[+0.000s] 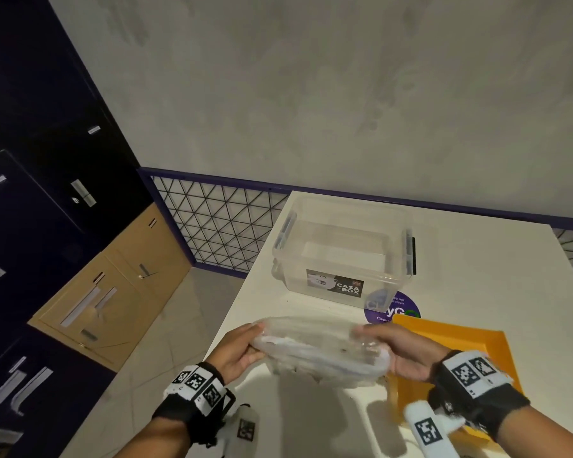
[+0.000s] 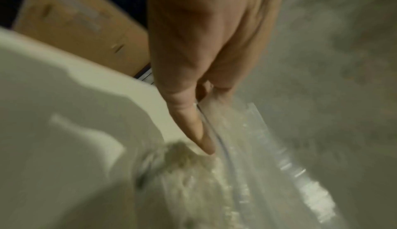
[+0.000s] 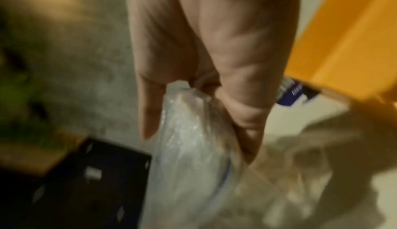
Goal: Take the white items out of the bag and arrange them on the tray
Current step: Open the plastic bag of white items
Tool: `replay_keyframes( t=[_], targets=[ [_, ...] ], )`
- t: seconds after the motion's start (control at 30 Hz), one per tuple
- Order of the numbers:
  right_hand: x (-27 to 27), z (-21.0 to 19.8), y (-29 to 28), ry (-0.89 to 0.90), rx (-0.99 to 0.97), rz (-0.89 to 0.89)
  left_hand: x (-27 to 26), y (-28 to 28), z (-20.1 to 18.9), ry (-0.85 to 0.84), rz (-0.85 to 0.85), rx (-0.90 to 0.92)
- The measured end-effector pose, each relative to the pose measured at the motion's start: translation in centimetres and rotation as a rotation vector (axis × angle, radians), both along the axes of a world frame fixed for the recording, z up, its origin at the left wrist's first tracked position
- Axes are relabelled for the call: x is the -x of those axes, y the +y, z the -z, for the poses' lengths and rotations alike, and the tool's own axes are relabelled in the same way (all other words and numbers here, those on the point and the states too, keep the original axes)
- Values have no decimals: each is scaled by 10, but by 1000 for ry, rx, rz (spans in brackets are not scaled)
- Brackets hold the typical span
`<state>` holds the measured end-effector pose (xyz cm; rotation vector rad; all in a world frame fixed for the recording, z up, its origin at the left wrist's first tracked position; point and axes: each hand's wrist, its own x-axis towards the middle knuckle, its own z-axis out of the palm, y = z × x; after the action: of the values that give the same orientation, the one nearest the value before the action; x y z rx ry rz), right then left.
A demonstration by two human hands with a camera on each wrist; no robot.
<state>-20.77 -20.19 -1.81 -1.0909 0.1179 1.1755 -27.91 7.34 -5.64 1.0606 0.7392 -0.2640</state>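
A clear plastic zip bag (image 1: pixel 318 350) holding pale white items hangs above the white table's (image 1: pixel 477 276) near edge, blurred by motion. My left hand (image 1: pixel 242 352) grips its left end, thumb on top and fingers beneath. My right hand (image 1: pixel 401 350) grips its right end. In the left wrist view my left hand (image 2: pixel 206 100) pinches the bag (image 2: pixel 247 173) near the zip strip. The right wrist view shows my right hand (image 3: pixel 201 97) closed on the bunched bag (image 3: pixel 193 147). The orange tray (image 1: pixel 457 338) lies on the table just right of the bag, empty where visible.
A clear plastic storage box (image 1: pixel 341 256) with a black label stands open and empty behind the bag. A purple round sticker (image 1: pixel 394 309) lies between box and tray. Dark lockers (image 1: pixel 47 160) and a wire-mesh railing (image 1: pixel 219 226) stand left of the table.
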Motion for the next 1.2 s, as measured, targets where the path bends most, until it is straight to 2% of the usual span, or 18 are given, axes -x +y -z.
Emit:
replay_keyframes(
  t=[0.07, 0.1, 0.17, 0.23, 0.33, 0.4, 0.47, 0.53, 0.63, 0.7, 0.73, 0.8, 0.87, 0.93, 1.0, 1.1, 1.13, 1.2],
  targets=[
    [1, 12, 0, -447, 417, -194, -1, -7, -5, -13, -89, 121],
    [1, 20, 0, -582, 522, -253, -2, -9, 0, -28, -73, 150],
    [1, 29, 1, -673, 600, -245, -5, -13, 2, -6, -109, 240],
    [-4, 29, -1, -510, 539, -16, -5, -16, -1, -20, -119, 303],
    [-13, 17, -7, -14, 174, 297, -1, -13, -7, -24, 4, 293],
    [-17, 8, -9, 189, -10, 402, 3, -3, -7, -95, 88, 305],
    [-19, 2, -7, 254, -81, 444, 8, 4, -10, -154, 203, 335],
    [-20, -2, -5, 285, -141, 439, 10, 9, -10, -186, 342, 267],
    [-19, 0, 1, 322, -195, 394, 6, 14, -13, -132, 339, 111],
    [-16, 4, 4, 301, -196, 312, 0, 16, -12, -81, 340, -62],
    [-13, 3, 6, 268, -190, 248, -3, 15, -10, -75, 367, -201],
    [-7, 7, 8, 193, -214, 136, -7, 12, -4, -122, 447, -629],
    [-4, 15, 10, 139, -243, 99, -9, 5, 0, -176, 523, -968],
    [0, 18, 8, 96, -217, 59, -8, 0, 2, -148, 621, -1022],
    [3, 8, 8, -13, -151, -38, -7, -3, 4, -104, 716, -952],
    [4, 6, 12, -468, 258, -244, -7, -5, 10, -72, 745, -791],
    [2, 9, 14, -618, 412, -291, -6, -6, 10, -88, 744, -792],
    [-2, 15, 22, -777, 638, -324, -6, -6, 10, -157, 801, -915]
  ],
)
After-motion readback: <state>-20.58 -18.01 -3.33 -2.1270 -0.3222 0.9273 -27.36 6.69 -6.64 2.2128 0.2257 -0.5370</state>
